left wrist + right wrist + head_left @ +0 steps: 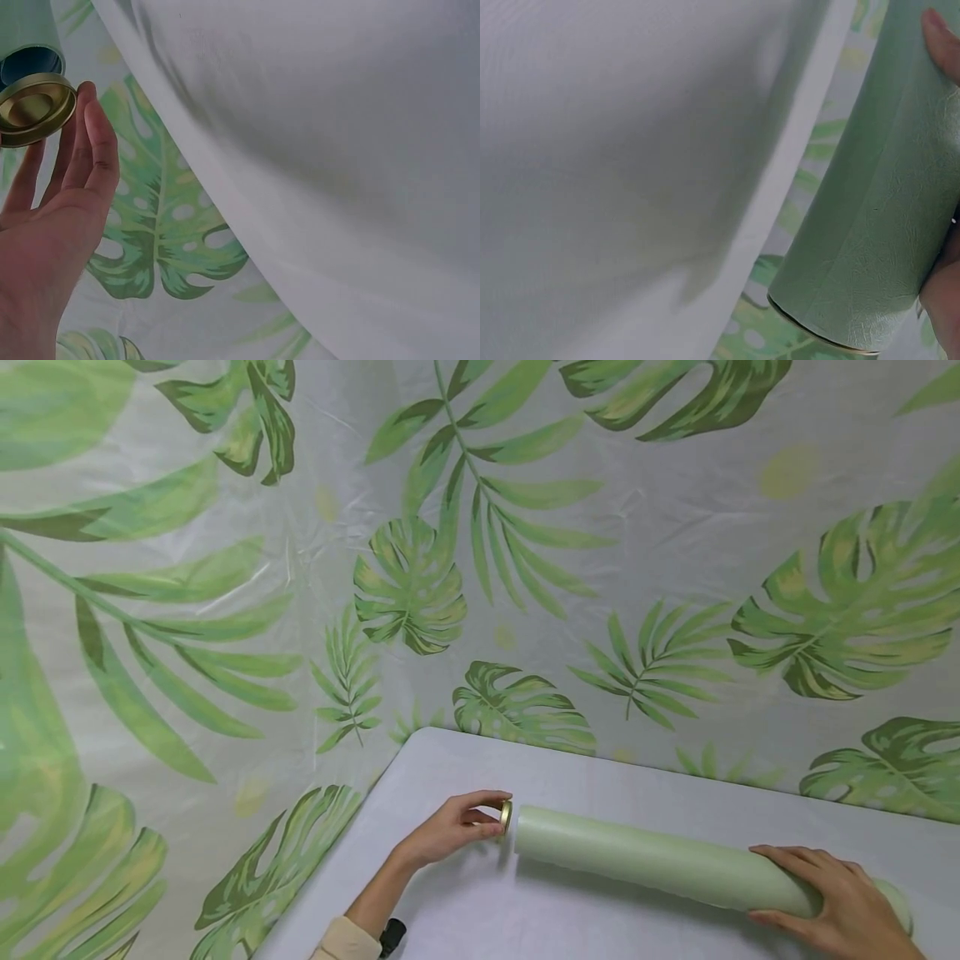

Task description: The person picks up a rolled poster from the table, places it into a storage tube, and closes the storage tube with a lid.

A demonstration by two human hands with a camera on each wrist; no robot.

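A long pale green tube (637,856) lies across the head view, held near its right end by my right hand (840,893), with thumb and fingers on either side of it. In the right wrist view the tube (855,225) shows a thin rim at its lower end. My left hand (453,827) pinches a round gold metal lid (506,818) by its edge, just off the tube's left end. The left wrist view shows the lid's recessed face (34,109), with the tube's dark open mouth (30,64) right behind it.
A white-covered table (450,902) lies under both hands, its rounded corner at the back left. Leaf-printed sheeting (675,568) hangs behind and to the left. A small black object (392,935) is beside the left sleeve (347,941).
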